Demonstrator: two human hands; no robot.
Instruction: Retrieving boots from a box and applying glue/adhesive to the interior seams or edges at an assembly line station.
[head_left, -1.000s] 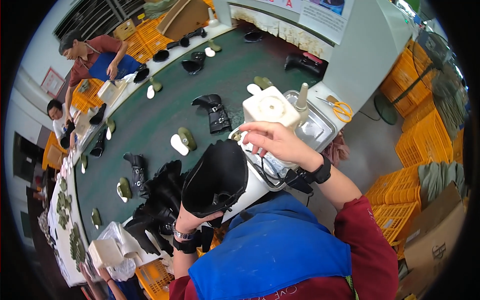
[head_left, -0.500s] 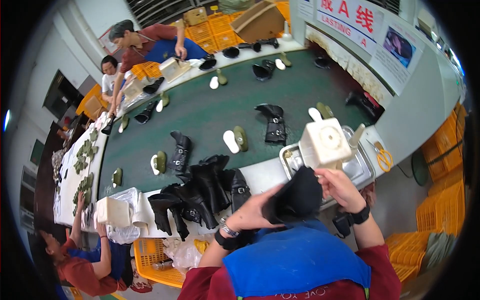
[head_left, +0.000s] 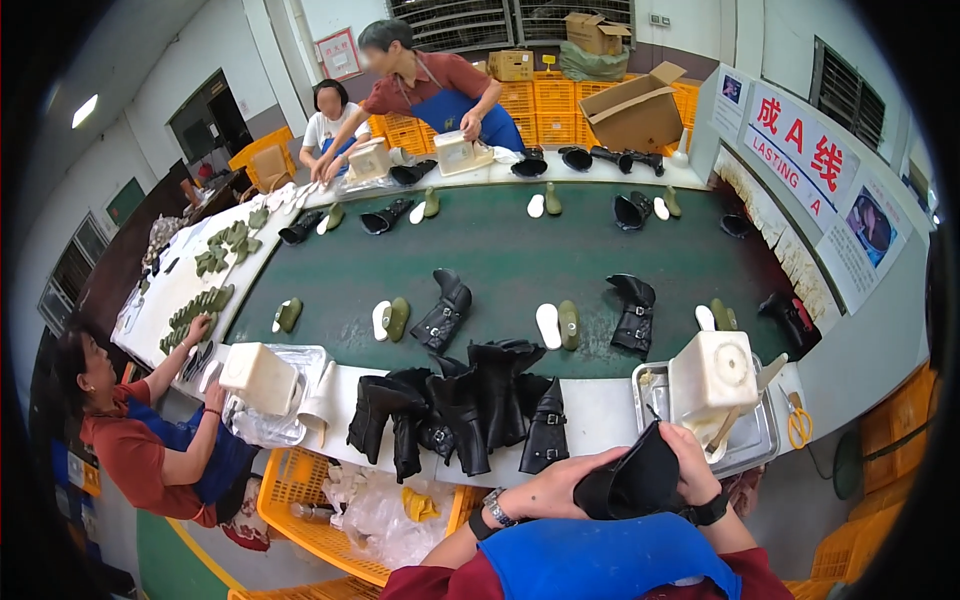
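A black boot upper [head_left: 632, 480] is held between my two hands, low in front of my blue apron, its wide opening turned upward. My left hand [head_left: 560, 488] grips its left side, fingers bent along the leather. On the opposite side, my right hand [head_left: 692, 465] is closed round the edge near the rim. Just beyond my right hand a cream square plastic container [head_left: 715, 370] stands in a metal tray [head_left: 768, 445], a stick-like handle in front of it. Left of my hands, several black buckled boots [head_left: 545, 430] crowd the white table edge.
Green foot-shaped lasts [head_left: 398, 318], white insoles [head_left: 548, 325] and boots lie across the green belt [head_left: 480, 260]. Orange-handled scissors [head_left: 799, 425] lie at the right. A yellow crate [head_left: 290, 510] holds plastic bags below. Co-workers work at the left and far sides.
My head view has turned and levelled. The boot upper is lower, nearer my apron. My right hand has gone from a fingertip hold at the rim to a fuller grip on the side.
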